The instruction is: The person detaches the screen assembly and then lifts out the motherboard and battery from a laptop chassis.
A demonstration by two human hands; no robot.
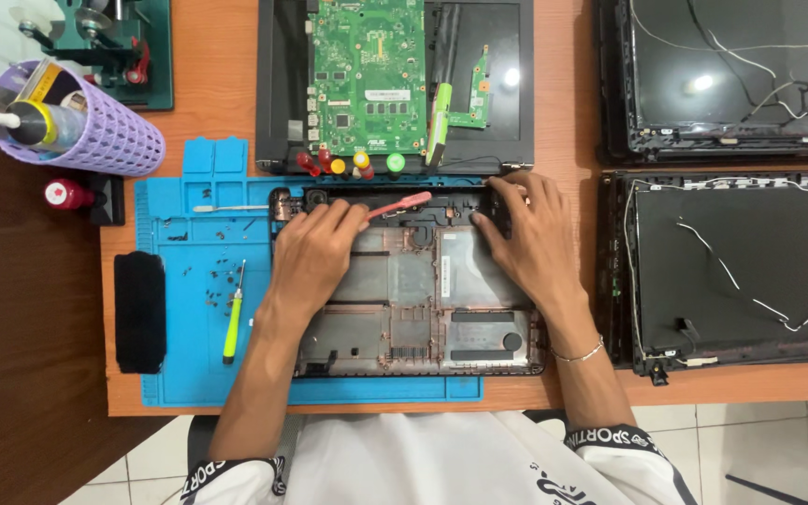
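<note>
On blue mat (pixel 180 271) | bare laptop base (pixel 423 299) | left hand (pixel 315 252) grips pink tool (pixel 399 205) | right hand (pixel 526 234) clasps rim

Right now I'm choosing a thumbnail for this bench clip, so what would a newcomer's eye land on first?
First the bright blue work mat at centre-left, with the opened laptop base on it. Over its far edge the left hand holds a red pry tool, while the right hand grips the top right corner. Just beyond lies a green circuit board.
</note>
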